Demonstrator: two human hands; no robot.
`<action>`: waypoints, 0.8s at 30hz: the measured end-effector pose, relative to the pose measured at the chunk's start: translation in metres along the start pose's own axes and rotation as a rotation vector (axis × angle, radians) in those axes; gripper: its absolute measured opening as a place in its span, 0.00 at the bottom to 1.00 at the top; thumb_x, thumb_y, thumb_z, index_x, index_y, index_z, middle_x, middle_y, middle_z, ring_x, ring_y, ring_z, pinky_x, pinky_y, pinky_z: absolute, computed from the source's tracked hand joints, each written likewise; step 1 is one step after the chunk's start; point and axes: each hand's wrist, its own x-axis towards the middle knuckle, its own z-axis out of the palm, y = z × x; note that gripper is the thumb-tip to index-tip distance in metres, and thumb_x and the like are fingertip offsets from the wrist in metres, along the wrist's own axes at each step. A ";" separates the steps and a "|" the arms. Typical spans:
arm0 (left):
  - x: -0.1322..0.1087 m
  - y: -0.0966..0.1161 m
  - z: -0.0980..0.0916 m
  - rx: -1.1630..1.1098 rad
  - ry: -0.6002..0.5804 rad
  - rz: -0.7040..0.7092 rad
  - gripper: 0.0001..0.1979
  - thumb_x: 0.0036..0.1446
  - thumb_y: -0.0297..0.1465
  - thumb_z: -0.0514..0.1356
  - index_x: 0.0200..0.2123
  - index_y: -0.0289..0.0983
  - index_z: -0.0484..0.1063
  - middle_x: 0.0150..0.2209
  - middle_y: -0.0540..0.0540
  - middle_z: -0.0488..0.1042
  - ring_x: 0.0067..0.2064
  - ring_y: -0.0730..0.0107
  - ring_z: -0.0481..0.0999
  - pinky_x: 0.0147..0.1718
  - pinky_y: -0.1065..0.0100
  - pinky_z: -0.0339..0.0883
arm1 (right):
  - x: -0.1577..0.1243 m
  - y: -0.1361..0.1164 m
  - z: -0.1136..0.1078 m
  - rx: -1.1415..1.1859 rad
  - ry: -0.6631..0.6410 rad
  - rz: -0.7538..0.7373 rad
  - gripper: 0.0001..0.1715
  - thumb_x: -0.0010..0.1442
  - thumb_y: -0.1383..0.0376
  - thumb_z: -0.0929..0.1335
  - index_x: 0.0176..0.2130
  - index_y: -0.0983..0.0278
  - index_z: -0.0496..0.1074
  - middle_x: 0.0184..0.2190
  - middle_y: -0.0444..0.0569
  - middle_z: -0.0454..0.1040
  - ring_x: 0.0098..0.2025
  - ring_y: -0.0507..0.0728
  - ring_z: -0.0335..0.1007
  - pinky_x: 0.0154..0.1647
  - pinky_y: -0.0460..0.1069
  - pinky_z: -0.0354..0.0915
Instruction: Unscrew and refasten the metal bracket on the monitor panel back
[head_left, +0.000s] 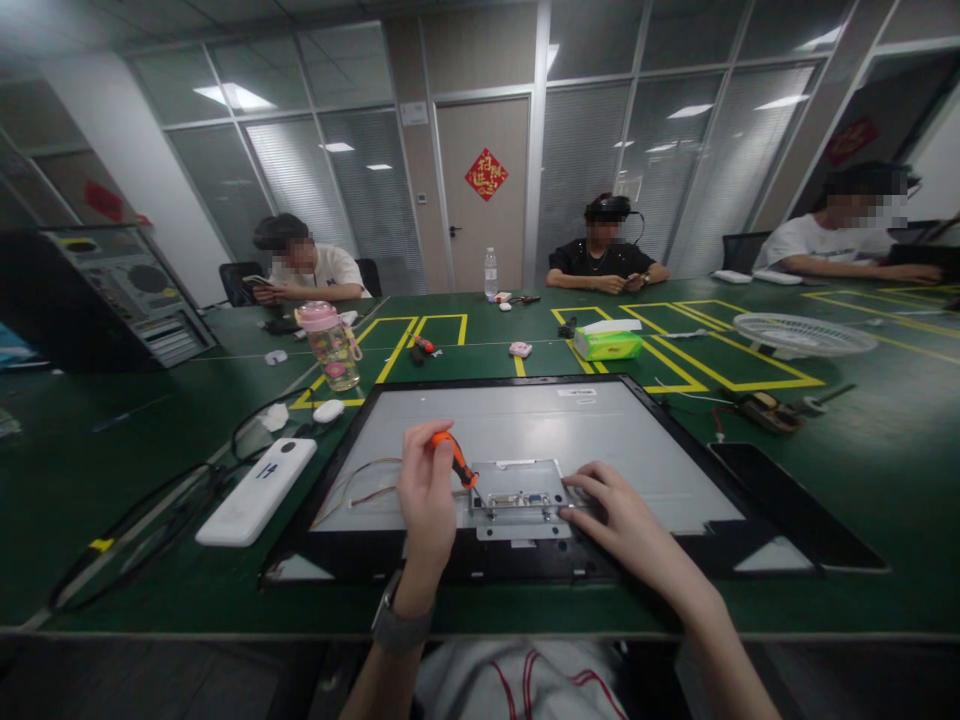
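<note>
Working over a monitor panel (645, 440) lying face down on the green table (862, 440), straight ahead at twelve o'clock from the chest. Judging the job as partway along: showing a bare grey metal back inside the black frame, so seemingly with the rear shell already off. Keeping the small connector plate (521, 503) seated near the panel's six o'clock edge, with thin wires (352, 485) trailing off toward nine o'clock.

Clenching the left hand (426, 495) around an orange-handled screwdriver (454, 458), fingers wrapped tight on the grip and thumb on top. Slanting the shaft down toward four o'clock, with the tip meeting the plate's nine o'clock corner. Not able to tell whether a screw is sitting under the tip.

Resting the right hand (619, 520) at the plate's three o'clock side, fingers loosely bent and spread. Pressing the fingertips on the plate's edge, grasping nothing.

Flanking the panel: a white power bank (256, 490) at nine o'clock, a dark phone (795, 505) at three o'clock, a tissue pack (607, 343) beyond at twelve, and a pink-lidded bottle (331, 345) at eleven.
</note>
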 end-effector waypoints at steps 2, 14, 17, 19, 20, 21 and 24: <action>-0.001 0.001 0.000 -0.009 -0.008 -0.026 0.14 0.64 0.38 0.54 0.43 0.38 0.74 0.37 0.46 0.71 0.37 0.70 0.72 0.37 0.71 0.67 | 0.000 -0.002 -0.001 0.004 0.001 0.002 0.16 0.61 0.58 0.67 0.47 0.61 0.74 0.45 0.53 0.70 0.48 0.63 0.69 0.53 0.58 0.65; -0.003 -0.004 0.000 -0.099 0.017 -0.082 0.14 0.66 0.39 0.52 0.44 0.37 0.72 0.38 0.45 0.73 0.37 0.69 0.74 0.39 0.68 0.68 | 0.000 -0.003 -0.001 0.002 0.003 0.003 0.16 0.61 0.59 0.67 0.47 0.62 0.74 0.45 0.53 0.70 0.49 0.62 0.68 0.54 0.58 0.65; -0.002 -0.002 0.000 -0.065 0.006 -0.007 0.12 0.63 0.39 0.56 0.40 0.37 0.74 0.39 0.45 0.72 0.40 0.68 0.73 0.40 0.69 0.67 | -0.001 -0.004 -0.002 0.005 0.000 0.011 0.16 0.62 0.59 0.67 0.47 0.62 0.73 0.45 0.54 0.70 0.49 0.62 0.68 0.54 0.58 0.65; 0.000 0.001 0.000 0.015 0.015 0.085 0.10 0.60 0.38 0.59 0.37 0.37 0.75 0.38 0.45 0.70 0.40 0.68 0.71 0.39 0.70 0.66 | -0.001 -0.004 -0.002 0.003 -0.001 0.013 0.16 0.61 0.59 0.67 0.47 0.63 0.74 0.45 0.54 0.70 0.49 0.62 0.68 0.54 0.58 0.65; 0.000 0.002 0.000 0.052 0.024 0.111 0.10 0.60 0.37 0.60 0.36 0.37 0.75 0.38 0.46 0.69 0.40 0.68 0.71 0.38 0.71 0.66 | 0.000 -0.004 -0.002 0.001 -0.003 0.013 0.16 0.61 0.59 0.67 0.47 0.62 0.74 0.45 0.54 0.70 0.48 0.63 0.68 0.54 0.58 0.65; 0.000 0.003 0.000 0.078 0.035 0.114 0.10 0.61 0.37 0.59 0.37 0.37 0.75 0.38 0.46 0.69 0.40 0.68 0.71 0.38 0.70 0.66 | 0.000 -0.003 -0.002 0.000 -0.003 0.012 0.16 0.61 0.59 0.67 0.47 0.62 0.74 0.45 0.54 0.70 0.48 0.63 0.68 0.53 0.58 0.65; -0.002 0.002 0.000 0.084 0.051 0.040 0.14 0.65 0.38 0.53 0.44 0.37 0.74 0.39 0.44 0.72 0.39 0.68 0.73 0.39 0.69 0.67 | 0.000 -0.002 -0.001 -0.004 -0.004 0.010 0.16 0.61 0.58 0.67 0.47 0.62 0.74 0.45 0.53 0.70 0.48 0.63 0.69 0.53 0.58 0.65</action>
